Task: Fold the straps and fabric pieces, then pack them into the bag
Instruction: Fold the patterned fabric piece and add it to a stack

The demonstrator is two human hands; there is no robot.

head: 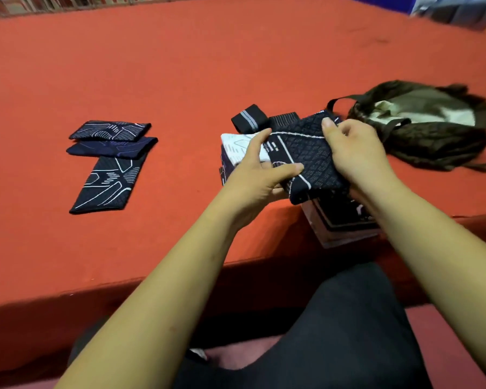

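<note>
Folded fabric pieces (pixel 110 147) left on the table (pixel 180 66), bag (pixel 421 124) right, fabric stack (pixel 306 158) and rolled strap (pixel 249 119) between

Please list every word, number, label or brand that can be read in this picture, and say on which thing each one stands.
No text can be read anywhere.
On the dark fabric piece: only white lines and a woven pattern, no letters.
On the folded pieces at the left: line patterns only.
On the rolled strap: a grey stripe, no print.
On the blue things at the far right: too blurred to read.

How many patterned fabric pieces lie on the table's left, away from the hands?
3: the far folded piece, the middle folded piece, the long near piece. Any beneath are hidden.
</note>
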